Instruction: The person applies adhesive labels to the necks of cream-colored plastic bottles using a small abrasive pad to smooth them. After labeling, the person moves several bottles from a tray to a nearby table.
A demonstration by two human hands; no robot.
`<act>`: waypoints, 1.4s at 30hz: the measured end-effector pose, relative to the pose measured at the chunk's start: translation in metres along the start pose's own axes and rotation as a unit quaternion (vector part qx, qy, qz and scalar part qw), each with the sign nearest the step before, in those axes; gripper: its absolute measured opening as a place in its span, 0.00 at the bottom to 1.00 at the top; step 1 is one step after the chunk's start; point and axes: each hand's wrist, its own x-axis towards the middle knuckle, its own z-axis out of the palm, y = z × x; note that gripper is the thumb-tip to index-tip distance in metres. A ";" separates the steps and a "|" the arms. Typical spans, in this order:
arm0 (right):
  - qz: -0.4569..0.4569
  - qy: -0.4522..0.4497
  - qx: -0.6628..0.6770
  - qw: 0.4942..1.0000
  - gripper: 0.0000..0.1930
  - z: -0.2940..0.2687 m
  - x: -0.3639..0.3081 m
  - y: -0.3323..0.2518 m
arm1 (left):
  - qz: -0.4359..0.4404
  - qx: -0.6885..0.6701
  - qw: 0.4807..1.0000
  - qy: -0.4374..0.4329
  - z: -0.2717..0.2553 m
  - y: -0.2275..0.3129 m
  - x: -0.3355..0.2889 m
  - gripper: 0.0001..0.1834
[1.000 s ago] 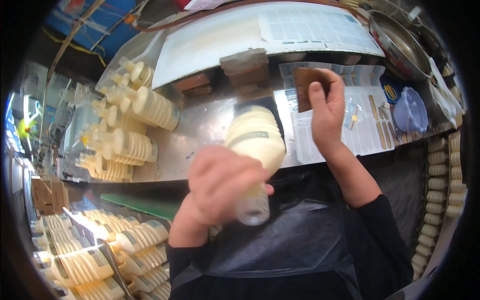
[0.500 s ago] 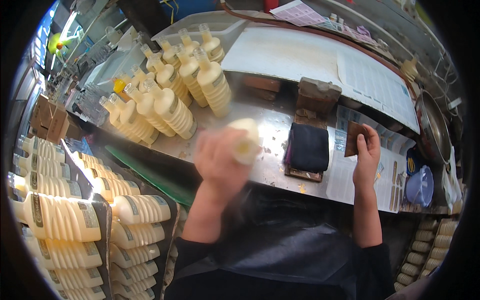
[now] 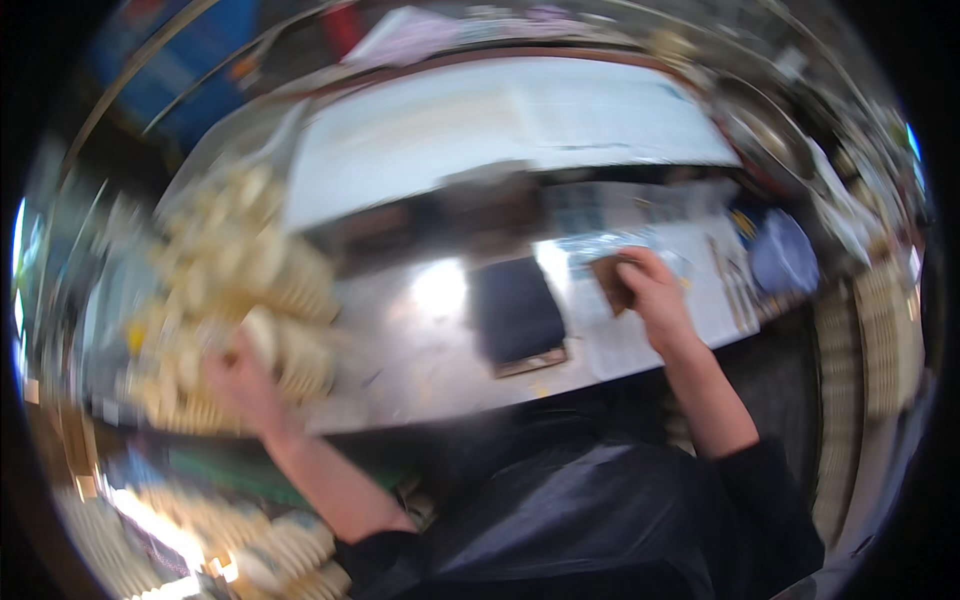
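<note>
My left hand (image 3: 243, 388) is blurred by motion at the left, among cream ribbed plastic bottles (image 3: 290, 290) standing on the metal bench. Its fingers look closed around the neck of one bottle (image 3: 265, 335), though the smear hides the exact grip. Further right, my right hand (image 3: 655, 295) pinches a thin brown square pad (image 3: 612, 283) between thumb and fingers, held above the bench. Between my hands lies a dark folded cloth (image 3: 517, 310) on a small wooden board (image 3: 530, 362).
A white panel (image 3: 420, 130) runs along the back of the bench. Printed sheets (image 3: 690, 235), thin sticks (image 3: 735, 285) and a lilac basket (image 3: 783, 255) are at the right. More bottles (image 3: 270, 550) are stacked below on the left. A round metal pan (image 3: 765, 130) stands at the back right.
My left hand has moved leftward with the bottle from mid-bench to the standing group. My right hand still holds the brown pad. The view has swung toward the right.
</note>
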 end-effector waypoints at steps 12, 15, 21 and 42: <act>-0.024 -0.062 -0.065 0.996 0.22 -0.032 -0.007 0.021 | 0.125 0.017 0.956 0.266 0.001 0.018 -0.034 0.31; -0.041 -0.062 -0.037 0.997 0.28 -0.030 0.007 0.017 | 0.229 -0.022 0.948 0.221 0.016 0.037 -0.079 0.29; -0.093 -0.148 -0.142 0.974 0.25 0.002 0.026 -0.020 | 0.168 -0.059 0.984 0.003 0.043 0.012 -0.167 0.32; -0.377 -0.546 -0.440 0.605 0.12 0.117 0.093 -0.019 | -0.003 0.100 0.991 -0.084 0.065 0.009 -0.192 0.27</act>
